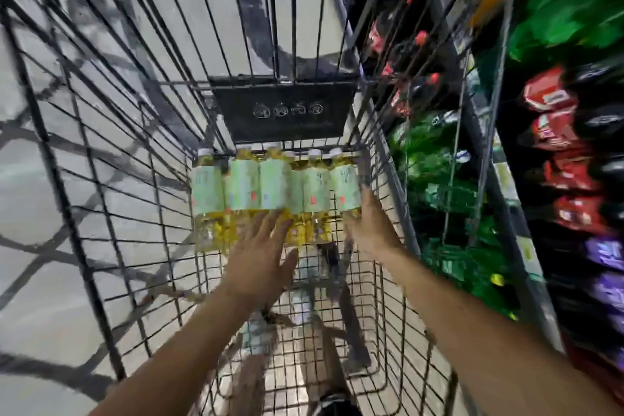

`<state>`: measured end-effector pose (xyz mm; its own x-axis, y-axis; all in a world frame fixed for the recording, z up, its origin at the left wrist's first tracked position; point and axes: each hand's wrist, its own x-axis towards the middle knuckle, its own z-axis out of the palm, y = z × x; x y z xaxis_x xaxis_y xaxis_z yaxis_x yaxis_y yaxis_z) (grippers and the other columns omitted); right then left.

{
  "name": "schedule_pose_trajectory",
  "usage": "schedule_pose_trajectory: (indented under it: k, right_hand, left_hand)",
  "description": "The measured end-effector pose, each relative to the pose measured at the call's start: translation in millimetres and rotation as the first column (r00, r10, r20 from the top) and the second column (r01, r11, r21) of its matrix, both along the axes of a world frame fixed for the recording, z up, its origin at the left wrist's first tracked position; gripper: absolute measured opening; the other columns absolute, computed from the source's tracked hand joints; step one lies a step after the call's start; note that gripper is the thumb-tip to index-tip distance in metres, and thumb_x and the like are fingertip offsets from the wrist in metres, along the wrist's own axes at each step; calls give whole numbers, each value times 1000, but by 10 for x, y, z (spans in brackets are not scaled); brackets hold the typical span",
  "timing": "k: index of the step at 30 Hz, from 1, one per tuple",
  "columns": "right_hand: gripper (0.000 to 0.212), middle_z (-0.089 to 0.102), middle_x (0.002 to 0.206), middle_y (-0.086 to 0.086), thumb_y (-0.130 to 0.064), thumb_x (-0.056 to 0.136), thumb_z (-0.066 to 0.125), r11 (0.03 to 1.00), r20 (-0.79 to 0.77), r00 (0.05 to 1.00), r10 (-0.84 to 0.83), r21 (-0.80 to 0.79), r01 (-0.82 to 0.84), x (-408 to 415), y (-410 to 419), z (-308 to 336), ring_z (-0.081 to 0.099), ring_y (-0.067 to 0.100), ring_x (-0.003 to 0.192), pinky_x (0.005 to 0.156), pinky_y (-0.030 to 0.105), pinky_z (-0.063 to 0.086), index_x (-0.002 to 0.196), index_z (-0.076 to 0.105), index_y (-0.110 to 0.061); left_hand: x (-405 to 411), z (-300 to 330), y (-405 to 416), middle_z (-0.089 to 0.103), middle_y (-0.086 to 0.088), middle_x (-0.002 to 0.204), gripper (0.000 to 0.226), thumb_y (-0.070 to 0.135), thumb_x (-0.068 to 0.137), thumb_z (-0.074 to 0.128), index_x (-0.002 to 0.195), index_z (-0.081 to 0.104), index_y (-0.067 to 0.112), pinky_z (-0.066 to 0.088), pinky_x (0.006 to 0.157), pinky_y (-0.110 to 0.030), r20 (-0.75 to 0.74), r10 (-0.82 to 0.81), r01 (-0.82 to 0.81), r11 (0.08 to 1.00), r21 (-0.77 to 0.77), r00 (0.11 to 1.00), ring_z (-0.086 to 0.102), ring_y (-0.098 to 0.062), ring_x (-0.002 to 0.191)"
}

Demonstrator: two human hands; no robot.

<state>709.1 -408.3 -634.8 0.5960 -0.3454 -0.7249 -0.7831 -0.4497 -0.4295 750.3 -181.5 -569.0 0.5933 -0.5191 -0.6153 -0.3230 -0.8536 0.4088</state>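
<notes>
We are holding the left hand (pixel 261 253) open over the bases of the row of bottles (pixel 270 189), which is lying at the far end of the cart (pixel 101 179); the right hand (pixel 371 230) is resting open at its right end; we are judging the bottles full, heavy and smooth, best gripped from both ends.

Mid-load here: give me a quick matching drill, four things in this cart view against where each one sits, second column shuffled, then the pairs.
1. bottles
2. left hand
3. right hand
4. black panel

A. at the right end of the row
B. on the far wall of the cart
C. lying side by side on the cart floor
D. fingers spread over the middle of the row

Pairs: 1-C, 2-D, 3-A, 4-B
</notes>
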Motion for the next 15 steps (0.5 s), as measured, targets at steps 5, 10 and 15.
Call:
schedule_pose_trajectory:
  k: [5,10,15]
  right_hand:
    - [71,64,121,8,-35,85,65,992,-8,997,-81,-97,80,124,-15,-676,70,29,92,67,43,62,147,34,-20]
    - [45,69,107,12,-34,92,69,954,-73,995,-65,-298,41,102,98,-694,69,33,91,63,30,43,127,52,-13]
    - [41,74,110,1,-27,87,77,938,8,956,-292,-195,288,160,228,-490,71,23,91,55,17,40,123,62,-21]
  left_hand:
    - [135,-426,-85,35,-6,162,66,49,92,42,151,41,20,37,112,-63,32,27,-26,999,-32,999,30,-39,148]
    - [79,-588,-43,43,-9,156,59,47,95,42,144,49,14,39,110,-63,74,35,-27,994,-109,997,35,-40,140]
    - [59,-528,-74,46,-10,152,53,43,99,44,142,53,13,40,112,-55,65,52,-39,980,-197,996,37,-37,139]
